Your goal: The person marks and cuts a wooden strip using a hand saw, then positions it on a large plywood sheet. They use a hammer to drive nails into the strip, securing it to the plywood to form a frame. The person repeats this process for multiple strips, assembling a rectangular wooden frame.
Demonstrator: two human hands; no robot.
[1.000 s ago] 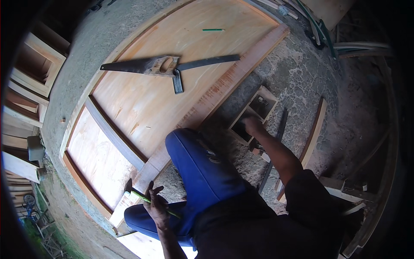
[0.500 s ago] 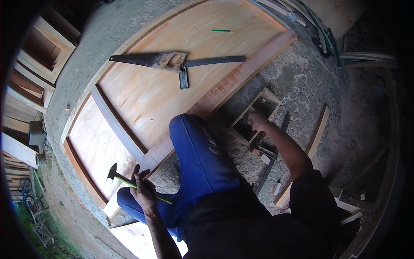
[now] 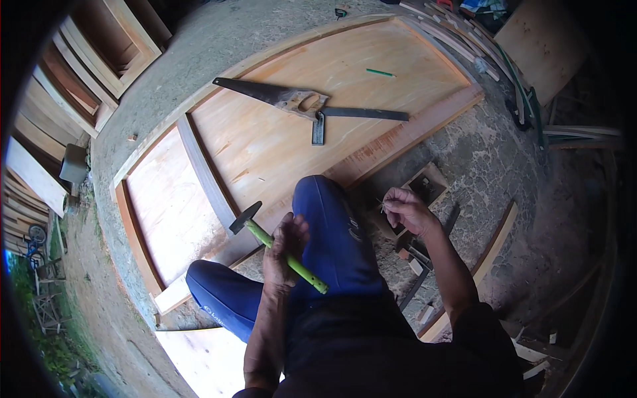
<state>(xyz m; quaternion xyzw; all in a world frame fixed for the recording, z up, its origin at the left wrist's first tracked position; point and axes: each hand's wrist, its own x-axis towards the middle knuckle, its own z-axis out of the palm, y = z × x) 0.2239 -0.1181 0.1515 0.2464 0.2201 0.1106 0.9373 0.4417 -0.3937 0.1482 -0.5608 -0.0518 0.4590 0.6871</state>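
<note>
My left hand (image 3: 282,252) is closed round the green handle (image 3: 306,273) of a hammer, above my bent legs. The dark hammer head (image 3: 246,217) points up and left, over the edge of a framed wooden panel (image 3: 265,142). With thumb and fingers pinched, my right hand (image 3: 410,211) holds a few thin slivers that look like nails (image 3: 383,205). Below that hand, on the ground, stands a small wooden box (image 3: 440,195) with compartments, partly hidden by it. A handsaw (image 3: 262,93), a try square (image 3: 361,114) and a green pencil (image 3: 380,72) lie on the panel.
Wooden frames (image 3: 99,60) lean at the far left. A timber strip (image 3: 496,240) and small offcuts lie on the cracked concrete at my right. Long thin strips (image 3: 458,43) are piled at the far right, beside a leaning board (image 3: 541,50).
My right hand has come up out of the box with the thin slivers. My left hand has moved right and up with the hammer. The whole view has shifted a little.
</note>
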